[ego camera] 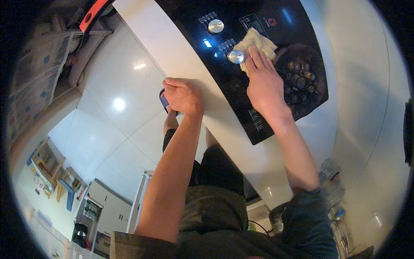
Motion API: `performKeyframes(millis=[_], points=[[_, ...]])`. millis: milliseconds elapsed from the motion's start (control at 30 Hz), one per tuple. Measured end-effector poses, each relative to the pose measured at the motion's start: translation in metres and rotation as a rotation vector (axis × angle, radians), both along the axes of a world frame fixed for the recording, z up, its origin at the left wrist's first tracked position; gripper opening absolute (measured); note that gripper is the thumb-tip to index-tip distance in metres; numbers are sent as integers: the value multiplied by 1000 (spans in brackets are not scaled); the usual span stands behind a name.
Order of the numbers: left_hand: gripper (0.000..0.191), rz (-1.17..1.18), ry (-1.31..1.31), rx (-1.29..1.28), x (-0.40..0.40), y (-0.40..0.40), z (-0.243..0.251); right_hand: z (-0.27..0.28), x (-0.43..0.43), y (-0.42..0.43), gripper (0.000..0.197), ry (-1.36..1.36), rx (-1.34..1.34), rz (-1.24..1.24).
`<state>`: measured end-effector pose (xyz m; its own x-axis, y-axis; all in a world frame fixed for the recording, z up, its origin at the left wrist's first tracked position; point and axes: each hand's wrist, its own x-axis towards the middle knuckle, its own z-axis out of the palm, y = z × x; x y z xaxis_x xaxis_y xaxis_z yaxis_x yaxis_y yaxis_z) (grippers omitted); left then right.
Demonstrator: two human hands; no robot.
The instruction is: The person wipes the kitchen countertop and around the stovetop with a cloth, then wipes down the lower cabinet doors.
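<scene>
My right hand [265, 79] lies spread on a pale yellow cloth [257, 40], pressing it against the black glass top of a stove [229, 87]. The cloth touches or nearly touches a round silver knob [236, 56]; a second silver knob [216, 26] sits farther up the panel. Just right of my right hand is a dark, stained round burner [300, 81] with several metal studs. My left hand [182, 96] is curled at the counter's front edge, with nothing visible in it; its palm side is hidden.
The white countertop [220, 81] runs diagonally around the stove. A red handle [92, 16] shows at the upper left. Clear plastic bottles [330, 171] stand by the wall at the right. Tiled floor [113, 129], a wooden chair [48, 162] and a white cabinet [110, 207] lie on the left.
</scene>
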<state>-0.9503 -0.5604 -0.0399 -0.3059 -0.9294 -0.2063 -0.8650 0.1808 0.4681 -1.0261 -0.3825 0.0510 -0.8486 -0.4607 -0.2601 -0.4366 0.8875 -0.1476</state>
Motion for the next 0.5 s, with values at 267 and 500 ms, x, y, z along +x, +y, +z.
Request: performKeyframes(millis=[267,500], points=[[48,-4,22,57,3,-1,-3,5,60,-33,56,16,81,-178],[54,-267,132,289,36,-36,-10,7,155,-84,62,-130,-86,-406]])
